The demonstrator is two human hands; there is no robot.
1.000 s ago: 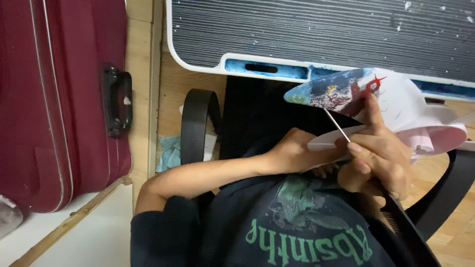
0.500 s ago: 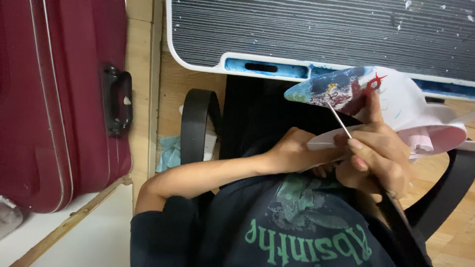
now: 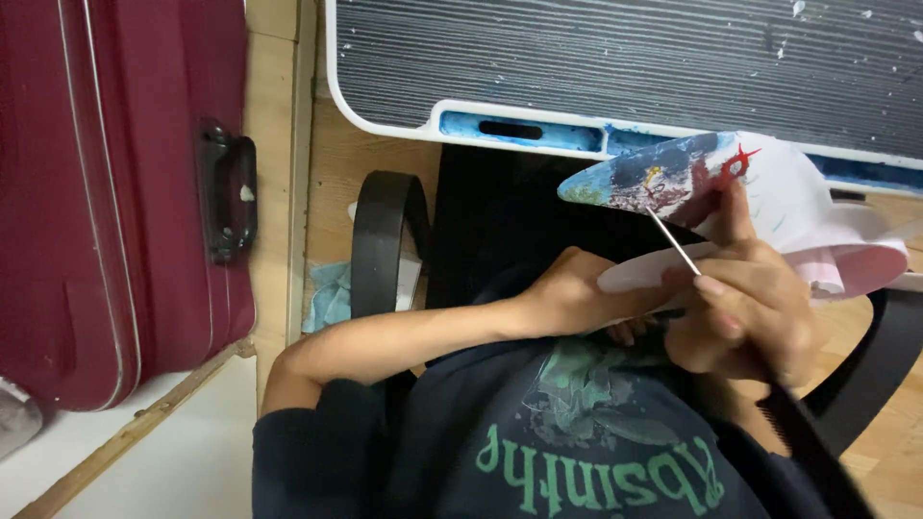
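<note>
Holding a thin brush [image 3: 673, 240] in a pinch between thumb and fingers, the right hand [image 3: 745, 312] rests low on the right side, and the tip of the brush touches the painted part of a paper sheet [image 3: 788, 207]. The left hand [image 3: 577, 293] is closed on the lower edge of this sheet, its fingers hidden under the paper, so I cannot tell exactly how they grip. The sheet is white and curved, bent like a shell, with blotches of blue, dark red and grey near its pointed left end and a small red mark at the top. It is held in the air above the lap, just in front of a white tray [image 3: 615, 67] with a dark ribbed surface, which has blue paint stains along its near rim. Under the arms there is a black chair [image 3: 380, 240] with a rounded armrest, and a bit of light blue cloth [image 3: 332, 293] lies on the wooden floor [image 3: 361, 159] beside it. A dark red suitcase [image 3: 106, 192] with a black handle stands on the left, well apart from the hands. The dark sweater [image 3: 577, 461] with green print fills the bottom. Room is narrow: tray rim close above the sheet, armrests on both sides.
</note>
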